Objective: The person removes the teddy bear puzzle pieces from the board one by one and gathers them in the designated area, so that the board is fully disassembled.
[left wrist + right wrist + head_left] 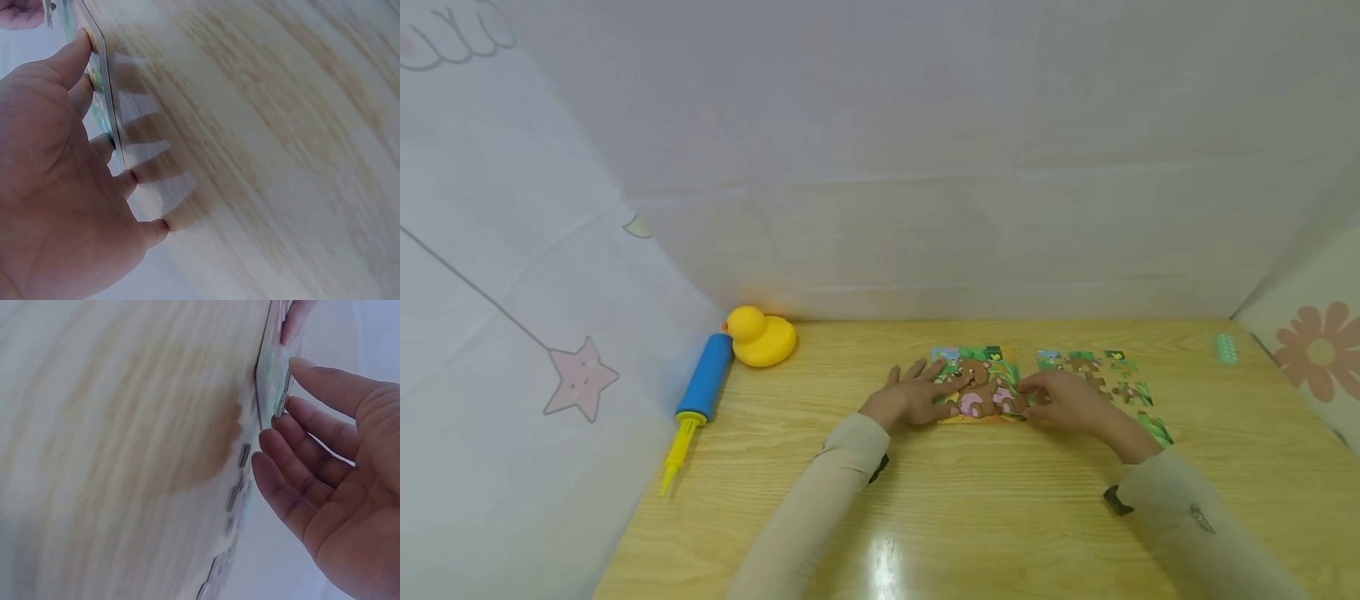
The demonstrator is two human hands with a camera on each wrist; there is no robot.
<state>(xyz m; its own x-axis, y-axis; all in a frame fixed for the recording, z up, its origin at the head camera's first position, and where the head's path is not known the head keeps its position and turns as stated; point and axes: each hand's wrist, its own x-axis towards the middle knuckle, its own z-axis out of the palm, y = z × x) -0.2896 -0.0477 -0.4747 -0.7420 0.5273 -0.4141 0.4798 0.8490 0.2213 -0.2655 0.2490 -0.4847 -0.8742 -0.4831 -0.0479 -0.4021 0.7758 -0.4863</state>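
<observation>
My left hand (910,398) is spread over the left side of a bear jigsaw puzzle (1000,365), its fingertips touching the puzzle and the wood beside it. In the left wrist view the thumb and some fingers press near the edge of the puzzle board (107,81). At the puzzle's right edge, my right hand (1067,404) pinches a small puzzle piece (282,405) between thumb and fingers. The piece's picture is hidden. Several loose puzzle pieces (1086,364) lie right of the board, partly behind the right hand, with a green piece (1156,427) nearest me.
A yellow rubber duck (762,337) and a blue and yellow hand pump (706,379) stand at the table's left. On the far right lies a small pale green object (1226,349). White printed cloth (880,242) walls the wooden table (985,517) at the back and sides.
</observation>
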